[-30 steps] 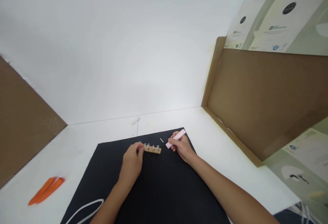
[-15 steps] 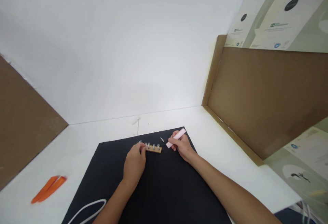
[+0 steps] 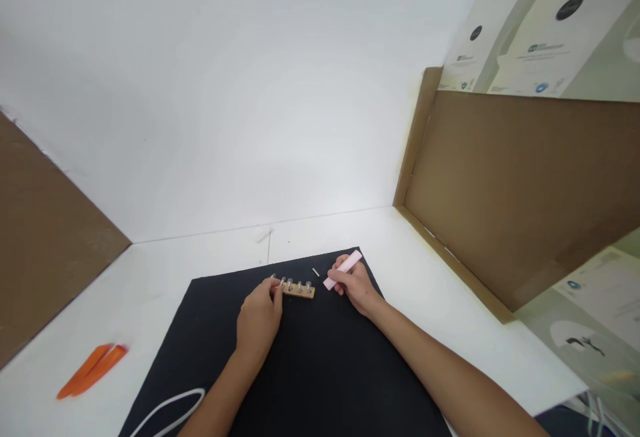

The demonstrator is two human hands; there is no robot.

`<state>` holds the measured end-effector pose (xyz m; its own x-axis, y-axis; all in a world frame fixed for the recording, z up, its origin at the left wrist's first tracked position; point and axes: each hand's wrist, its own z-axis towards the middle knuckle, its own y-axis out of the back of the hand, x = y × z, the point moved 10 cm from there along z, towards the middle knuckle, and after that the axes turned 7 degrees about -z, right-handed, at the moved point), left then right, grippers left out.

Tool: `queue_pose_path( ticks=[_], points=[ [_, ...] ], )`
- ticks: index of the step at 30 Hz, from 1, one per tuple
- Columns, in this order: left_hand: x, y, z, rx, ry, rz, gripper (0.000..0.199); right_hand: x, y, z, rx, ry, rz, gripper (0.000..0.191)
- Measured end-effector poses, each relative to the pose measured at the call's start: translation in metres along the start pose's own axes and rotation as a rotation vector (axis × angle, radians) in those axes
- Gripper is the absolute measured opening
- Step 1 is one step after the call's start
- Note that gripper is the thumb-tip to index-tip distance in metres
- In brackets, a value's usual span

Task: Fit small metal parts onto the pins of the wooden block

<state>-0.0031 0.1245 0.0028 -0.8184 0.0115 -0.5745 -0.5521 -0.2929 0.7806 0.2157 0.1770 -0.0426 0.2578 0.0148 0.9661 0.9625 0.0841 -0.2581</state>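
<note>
My left hand (image 3: 259, 320) grips the left end of a narrow wooden strip (image 3: 300, 292) that carries a row of several metal bolts. The fingers hide the strip's end. My right hand (image 3: 355, 285) is shut on a pale pink flat stick (image 3: 345, 270), held above the black mat (image 3: 310, 370) just right of the strip. A small white pin (image 3: 315, 272) lies on the mat between the strip and the pink stick, beyond my right fingers.
Two orange plastic pry tools (image 3: 93, 370) lie on the white table (image 3: 450, 337) at the left. A white cable (image 3: 170, 410) lies on the mat's near edge. Brown cardboard panels (image 3: 510, 190) stand at both sides, with printed sheets (image 3: 530, 37) at the upper right.
My left hand has shifted slightly left along the wooden strip, showing more of its bolts. My right hand and the pink stick stay nearly still.
</note>
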Motion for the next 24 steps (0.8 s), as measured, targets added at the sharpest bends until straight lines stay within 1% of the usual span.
queue_pose_path(
  ticks=[3,5,6,8,10,13,16,20,24],
  points=[
    [0.003,0.002,-0.005,0.082,0.05,0.062,0.018,-0.002,0.0,0.0,0.005,-0.004,-0.011,0.028],
    [0.0,0.001,-0.011,0.144,0.063,0.135,0.018,-0.003,0.0,0.001,0.008,-0.004,-0.02,0.028],
    [-0.004,-0.001,-0.015,0.175,0.049,0.162,0.018,-0.003,0.0,0.001,0.008,-0.004,-0.024,0.027],
    [-0.017,-0.005,-0.024,0.196,-0.003,0.196,0.018,-0.003,0.0,0.001,0.007,-0.004,-0.032,0.027],
    [-0.029,-0.014,-0.033,0.22,-0.058,0.234,0.025,-0.002,0.0,0.001,0.006,-0.004,-0.035,0.027],
    [-0.036,-0.028,-0.045,0.256,-0.086,0.323,0.036,-0.001,0.0,0.0,0.002,-0.009,-0.03,0.028],
    [-0.033,-0.039,-0.05,0.304,-0.097,0.445,0.051,-0.001,0.0,0.0,0.004,-0.02,-0.038,0.028],
    [-0.029,-0.044,-0.048,0.343,-0.128,0.55,0.072,-0.001,-0.001,-0.001,0.02,-0.015,-0.046,0.027],
    [-0.028,-0.048,-0.043,0.367,-0.169,0.584,0.078,-0.001,-0.002,-0.001,0.025,-0.013,-0.05,0.027]
  ],
)
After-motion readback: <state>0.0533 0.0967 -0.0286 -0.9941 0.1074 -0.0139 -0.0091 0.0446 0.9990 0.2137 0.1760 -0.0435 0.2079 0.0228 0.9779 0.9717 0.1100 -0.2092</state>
